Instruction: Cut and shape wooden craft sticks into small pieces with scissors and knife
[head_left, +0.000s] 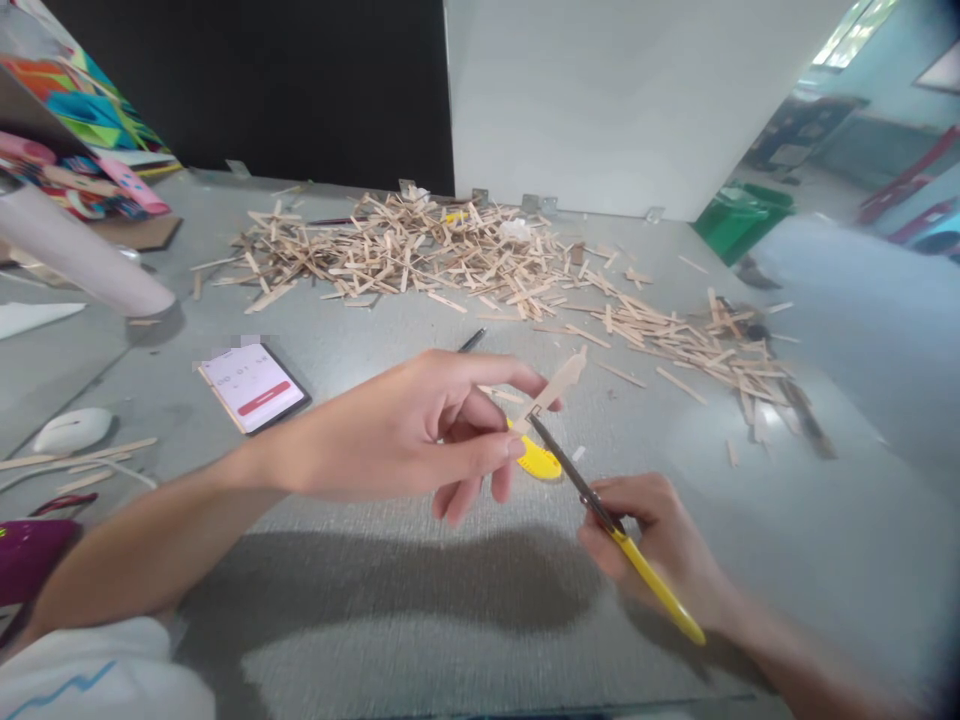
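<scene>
My left hand (450, 430) is raised over the middle of the table, with a thin, pale wooden piece (561, 385) pinched between thumb and fingers. The piece has a shaped outer end and slants up to the right. In my right hand (652, 530) are scissors (592, 500) with a yellow handle, pointing up and left. Their blade tips meet the wooden piece near a small mark on its lower part. Beneath, on the table, lies a yellow plastic tool (538, 458), partly hidden by my left hand; its kind I cannot make out.
A long heap of wooden sticks (420, 250) spreads along the back, trailing into more sticks (675, 340) at right. To the left are a phone (255, 385) and a white mouse (73, 430). A pen (472, 340) lies behind my left hand. A green bin (742, 220) stands beyond.
</scene>
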